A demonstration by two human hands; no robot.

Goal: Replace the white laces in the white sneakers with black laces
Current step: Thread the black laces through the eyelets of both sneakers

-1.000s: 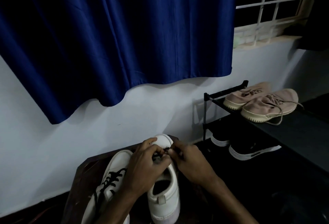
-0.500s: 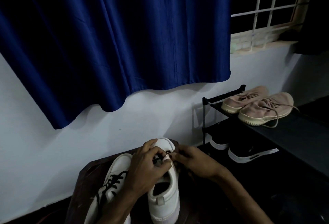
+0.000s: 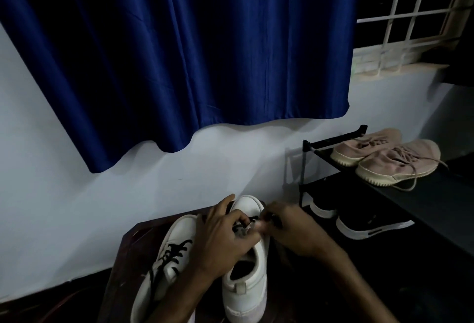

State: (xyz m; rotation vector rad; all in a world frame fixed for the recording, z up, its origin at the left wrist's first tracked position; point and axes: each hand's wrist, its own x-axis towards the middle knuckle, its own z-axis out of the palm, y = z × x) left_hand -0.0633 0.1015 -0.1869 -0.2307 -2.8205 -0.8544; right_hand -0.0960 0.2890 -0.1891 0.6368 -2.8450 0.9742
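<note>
1. White sneaker (image 3: 246, 284) stands at 6 o'clock in the view, heel toward the wearer and toe to the wall, on the dark bench (image 3: 128, 258). Its mate, the laced sneaker (image 3: 177, 235), lies just beside it at 9 o'clock with black rows already crossed.
2. Step in hand, by my reading: working the black lace (image 3: 252, 219) through the eyelets nearest the toe. Task looks past halfway. No white lace in sight.
3. Left hand (image 3: 223, 240): thumb along the toe's 9 o'clock side, fingers curled over the upper, gripping the white sneaker steady.
4. Right hand (image 3: 289, 230): at 3 o'clock of the eyelets, fingertips pinching the black lace. Light is dim, so I cannot tell which eyelet.
5. Next move likely calls for feeding the lace tip through the following eyelet, then drawing the slack even, with the shoe braced against tipping.
</note>
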